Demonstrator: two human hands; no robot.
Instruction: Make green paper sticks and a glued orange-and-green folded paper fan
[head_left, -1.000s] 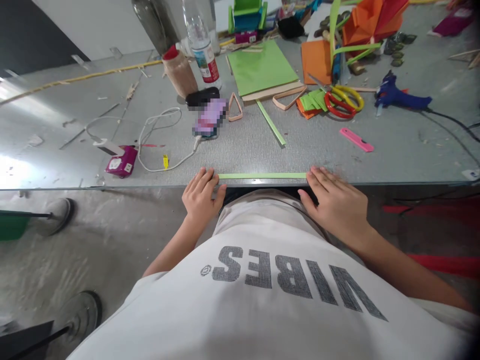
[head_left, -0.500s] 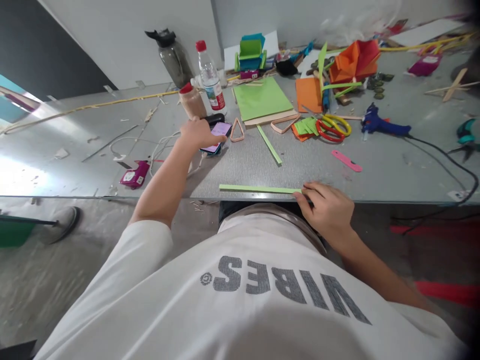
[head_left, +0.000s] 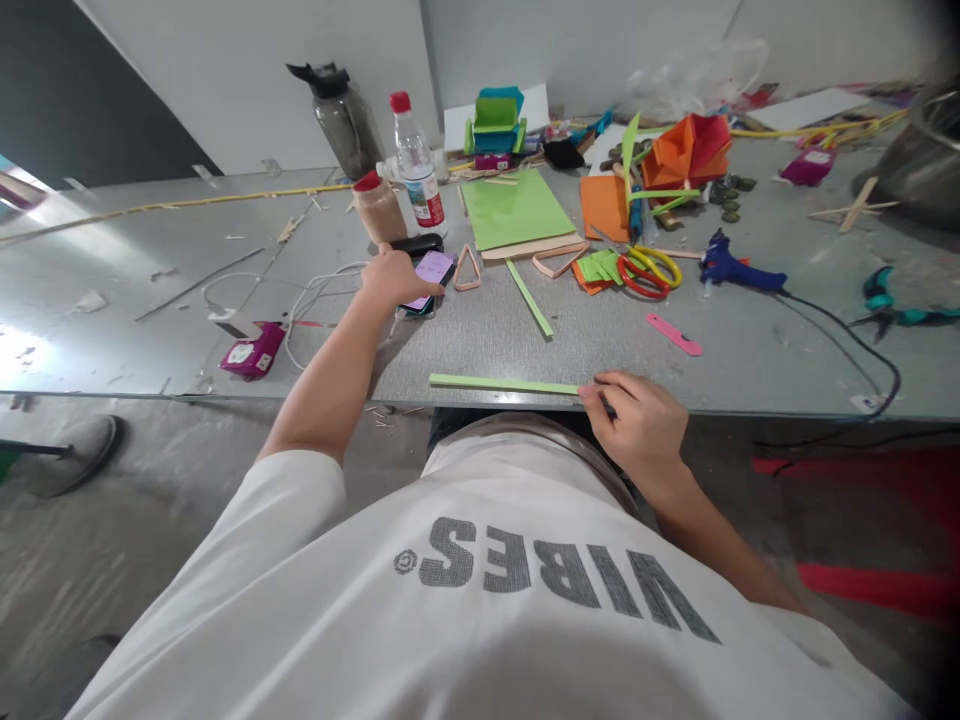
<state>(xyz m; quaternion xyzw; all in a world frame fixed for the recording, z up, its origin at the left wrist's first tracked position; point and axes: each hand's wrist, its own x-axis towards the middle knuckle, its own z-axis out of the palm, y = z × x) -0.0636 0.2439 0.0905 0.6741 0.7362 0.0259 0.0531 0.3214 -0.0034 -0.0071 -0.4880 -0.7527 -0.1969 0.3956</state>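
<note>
My left hand (head_left: 391, 278) is at the left end of a phone (head_left: 433, 268) with a lit pinkish screen; its thumb lies along the phone's near edge, and the other fingers are mostly hidden. Near the table's front edge, my right hand (head_left: 637, 415) pinches the right end of a narrow light-green paper strip (head_left: 502, 384). That strip lies along the edge, its left part flat on the tabletop. Farther back rests a second green strip (head_left: 529, 299). Close to the phone are a triangle of wooden sticks (head_left: 466, 268) and a black object (head_left: 420, 244).
Behind stand a red-lidded jar (head_left: 380, 212), a water bottle (head_left: 421, 170) and a dark flask (head_left: 346, 125). A green sheet (head_left: 517, 208), scissors (head_left: 649, 272), a pink stick (head_left: 673, 334), a blue glue gun (head_left: 739, 268) and teal pliers (head_left: 904, 308) lie across the grey table.
The view has shifted slightly, so most table items sit a little farther left. Both hands keep almost the same places, at the phone and on the strip's right end.
</note>
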